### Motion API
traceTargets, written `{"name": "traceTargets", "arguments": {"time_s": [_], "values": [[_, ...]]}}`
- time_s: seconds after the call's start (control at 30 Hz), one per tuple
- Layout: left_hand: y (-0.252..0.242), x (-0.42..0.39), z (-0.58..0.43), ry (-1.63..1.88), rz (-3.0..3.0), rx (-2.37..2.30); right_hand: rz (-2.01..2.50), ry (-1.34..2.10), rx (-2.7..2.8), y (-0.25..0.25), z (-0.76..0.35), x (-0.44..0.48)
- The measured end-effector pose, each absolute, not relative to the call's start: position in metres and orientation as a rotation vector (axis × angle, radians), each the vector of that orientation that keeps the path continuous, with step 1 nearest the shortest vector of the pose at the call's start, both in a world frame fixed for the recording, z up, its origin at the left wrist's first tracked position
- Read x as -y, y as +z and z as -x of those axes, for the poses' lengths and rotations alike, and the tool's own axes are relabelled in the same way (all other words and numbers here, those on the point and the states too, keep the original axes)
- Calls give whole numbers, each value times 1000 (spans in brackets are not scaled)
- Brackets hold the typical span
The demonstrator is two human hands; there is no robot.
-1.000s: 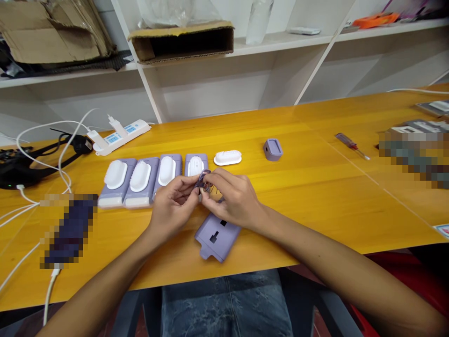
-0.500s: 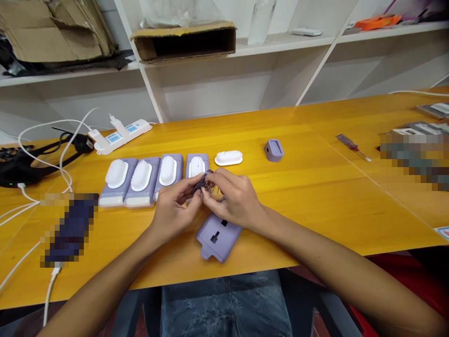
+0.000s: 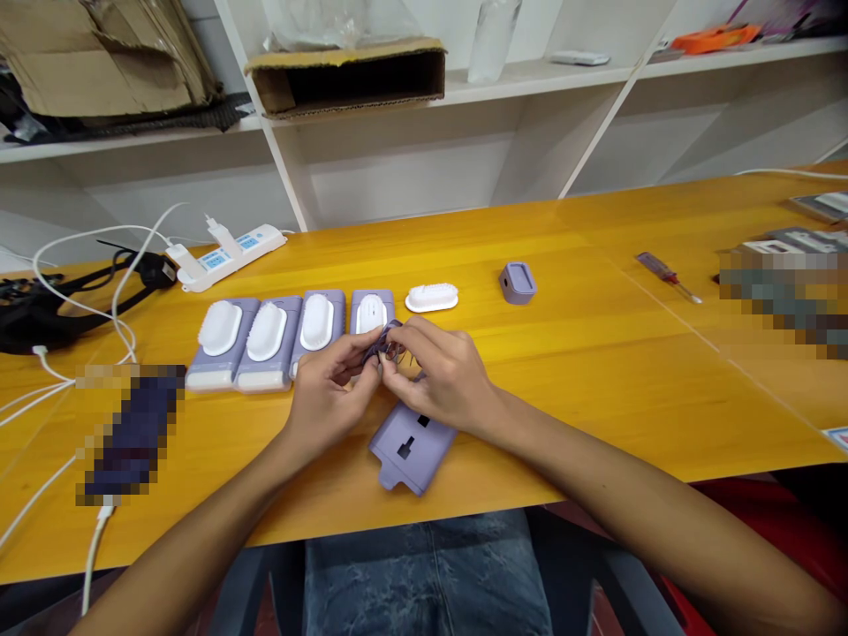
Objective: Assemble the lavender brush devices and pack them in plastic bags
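Both hands are curled nearly closed above a yellow wooden bench [image 3: 570, 300]. The left hand [image 3: 328, 397] and right hand [image 3: 441, 375] pinch a small lilac plastic part [image 3: 386, 341] between their fingertips, which partly hide its shape. Just below the hands lies a flat lilac casing [image 3: 411, 450] with dark slots; just behind them stands a row of four lilac units [image 3: 284, 331] with white oval tops

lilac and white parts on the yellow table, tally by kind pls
lilac cases with white oval tops: 4
loose white oval top: 1
small lilac cap: 1
flat slotted lilac plate: 1
small lilac piece pinched between the left hand and right hand: 1
total: 8
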State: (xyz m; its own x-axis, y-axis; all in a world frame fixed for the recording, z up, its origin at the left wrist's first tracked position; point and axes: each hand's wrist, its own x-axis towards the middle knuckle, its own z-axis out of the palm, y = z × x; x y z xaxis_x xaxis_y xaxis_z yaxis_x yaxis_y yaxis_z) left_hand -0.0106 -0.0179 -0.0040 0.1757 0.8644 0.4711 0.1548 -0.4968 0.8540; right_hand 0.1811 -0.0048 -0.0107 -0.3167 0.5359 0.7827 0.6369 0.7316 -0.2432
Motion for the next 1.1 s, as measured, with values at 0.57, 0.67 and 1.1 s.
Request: {"name": "traceTargets", "arguments": {"time_s": [0.57,0.67,1.1], "values": [[-4,19,8,1376,-1721,-987,947,-178,2009,-11,-179,8],[-3,18,9,1372,-1719,-977,958,-180,2019,-12,-179,8],[-2,18,8,1353,-1727,-1001,979,-192,2032,-12,-179,9]]}}
